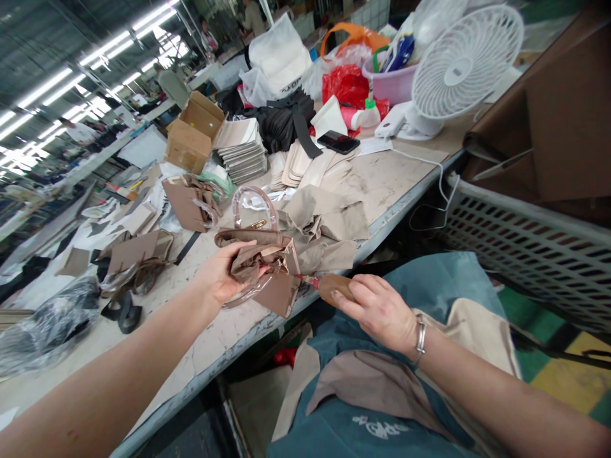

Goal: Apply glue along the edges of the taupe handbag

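My left hand (220, 275) grips a small taupe leather handbag (267, 267) at the near edge of the worktable (229, 343). The bag has a clear plastic-wrapped handle and crumpled paper stuffing in it. My right hand (377, 308) holds a tool with a brown wooden handle (334, 286); its thin red-tipped end points at the bag's right side. A metal bracelet sits on my right wrist.
Beige dust cloths (329, 222) lie just behind the bag. More taupe bags (191, 203) and leather pieces lie to the left. A cardboard box (193, 133), stacked panels (243, 152), a phone (338, 141), a white fan (458, 70) and a slotted crate (525, 242) surround the area.
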`<state>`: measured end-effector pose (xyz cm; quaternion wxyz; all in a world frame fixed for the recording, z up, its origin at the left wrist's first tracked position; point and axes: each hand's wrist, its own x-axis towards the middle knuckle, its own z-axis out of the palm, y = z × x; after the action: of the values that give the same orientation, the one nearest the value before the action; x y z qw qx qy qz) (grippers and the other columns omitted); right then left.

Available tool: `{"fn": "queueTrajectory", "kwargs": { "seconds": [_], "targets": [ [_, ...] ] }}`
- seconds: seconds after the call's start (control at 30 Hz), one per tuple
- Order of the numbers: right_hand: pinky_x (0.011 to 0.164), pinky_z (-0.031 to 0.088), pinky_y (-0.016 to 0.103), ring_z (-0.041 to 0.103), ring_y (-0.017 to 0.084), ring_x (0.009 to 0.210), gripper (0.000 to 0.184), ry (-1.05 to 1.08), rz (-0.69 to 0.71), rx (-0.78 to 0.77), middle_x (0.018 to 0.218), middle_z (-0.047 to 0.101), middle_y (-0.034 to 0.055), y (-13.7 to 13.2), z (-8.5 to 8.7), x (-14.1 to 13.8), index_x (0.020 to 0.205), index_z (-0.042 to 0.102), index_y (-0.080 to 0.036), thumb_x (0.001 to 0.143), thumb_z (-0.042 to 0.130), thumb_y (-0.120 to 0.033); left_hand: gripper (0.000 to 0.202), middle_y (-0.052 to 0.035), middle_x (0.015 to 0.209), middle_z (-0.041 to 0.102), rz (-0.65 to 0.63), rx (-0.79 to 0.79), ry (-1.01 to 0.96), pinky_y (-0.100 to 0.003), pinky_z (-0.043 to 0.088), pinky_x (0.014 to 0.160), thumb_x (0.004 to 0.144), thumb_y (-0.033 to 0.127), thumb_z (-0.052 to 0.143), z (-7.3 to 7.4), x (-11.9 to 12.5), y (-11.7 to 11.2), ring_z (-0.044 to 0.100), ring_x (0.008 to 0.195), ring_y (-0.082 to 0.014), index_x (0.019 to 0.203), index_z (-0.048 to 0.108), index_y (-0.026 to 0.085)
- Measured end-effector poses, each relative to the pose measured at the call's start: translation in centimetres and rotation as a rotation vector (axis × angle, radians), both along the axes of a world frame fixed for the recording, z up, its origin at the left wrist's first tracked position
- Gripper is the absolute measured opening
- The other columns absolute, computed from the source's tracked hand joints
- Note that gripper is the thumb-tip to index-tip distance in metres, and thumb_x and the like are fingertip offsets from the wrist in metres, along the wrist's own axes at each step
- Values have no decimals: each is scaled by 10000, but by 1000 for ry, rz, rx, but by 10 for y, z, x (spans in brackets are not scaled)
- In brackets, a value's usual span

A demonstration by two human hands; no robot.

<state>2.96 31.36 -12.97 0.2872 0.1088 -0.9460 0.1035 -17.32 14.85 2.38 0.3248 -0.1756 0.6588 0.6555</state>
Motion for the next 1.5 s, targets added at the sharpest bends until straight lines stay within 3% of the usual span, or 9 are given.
{"fn": "queueTrajectory", "kwargs": {
  "seconds": [0.37, 0.53, 0.93, 1.27, 1.5],
  "targets": [
    [799, 403, 355, 436, 223, 898, 273, -44, 66, -50, 897, 534, 77, -6, -4, 1, 1126, 579, -179, 881, 469, -128, 98, -143, 773, 685, 3, -41, 20, -342, 590, 573, 793, 94, 550, -3, -4, 2, 665, 648, -233, 827, 617, 31],
    [789, 405, 348, 450, 221, 895, 293, -48, 22, -38, 866, 524, 71, -5, -4, -4, 1138, 583, -198, 872, 483, -124, 118, -159, 791, 684, -6, -40, 23, -330, 587, 564, 798, 103, 544, -3, -3, 1, 666, 658, -241, 859, 611, 27],
    [784, 415, 361, 471, 238, 931, 297, 101, -80, -21, 896, 539, 101, 21, 24, -11, 1156, 592, -204, 877, 503, -152, 114, -138, 766, 682, -18, -13, 17, -345, 590, 570, 811, 90, 515, -3, -3, 8, 663, 639, -226, 819, 615, 36],
    [787, 399, 352, 451, 225, 901, 325, -45, -4, -13, 848, 508, 71, 9, 0, -9, 1173, 573, -201, 866, 492, -130, 87, -138, 742, 675, 4, -43, 25, -340, 585, 545, 790, 87, 532, -4, -4, 9, 657, 622, -227, 824, 607, 58],
    [746, 422, 356, 476, 235, 909, 321, 134, -70, -46, 878, 527, 90, 28, 26, -13, 1178, 548, -204, 877, 480, -116, 109, -135, 736, 675, 1, -44, 25, -340, 582, 547, 812, 91, 506, -3, -6, 10, 657, 615, -227, 842, 604, 54]
  ]
}}
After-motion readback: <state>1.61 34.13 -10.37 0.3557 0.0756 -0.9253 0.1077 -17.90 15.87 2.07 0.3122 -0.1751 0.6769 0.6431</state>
